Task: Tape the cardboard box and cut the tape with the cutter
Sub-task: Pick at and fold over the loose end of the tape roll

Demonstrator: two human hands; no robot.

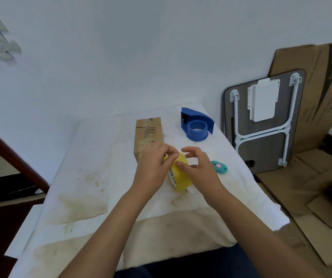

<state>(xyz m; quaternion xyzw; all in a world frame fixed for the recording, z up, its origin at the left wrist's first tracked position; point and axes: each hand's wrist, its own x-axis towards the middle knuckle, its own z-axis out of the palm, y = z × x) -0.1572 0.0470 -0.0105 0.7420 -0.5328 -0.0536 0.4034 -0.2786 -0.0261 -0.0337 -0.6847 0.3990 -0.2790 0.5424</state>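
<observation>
Both hands are on the yellow tape roll (pixel 179 175), which stands on edge between them: the right hand (pixel 198 167) cradles its far side with the thumb pressed on the rim and the fingers curled loosely above it, while the left hand (pixel 153 165) pinches at the top of the roll with thumb and forefinger closed, seemingly picking for the loose end. Whether a tab of tape is already lifted cannot be told; the fingertips cover that spot. The cardboard box (pixel 148 135) lies just beyond the left hand, its near end touching or almost touching the knuckles, with older tape already across its top. The small teal cutter (pixel 218 166) rests just right of the right hand, untouched, and a blue tape dispenser (pixel 197 125) sits farther back on the stained white tablecloth (pixel 81 177). The likely trouble from here is the tape end: if it is picked at an angle it may split into a narrow sliver or fold back onto itself. Pulling hard could also drag the light box, since neither hand steadies it.
</observation>
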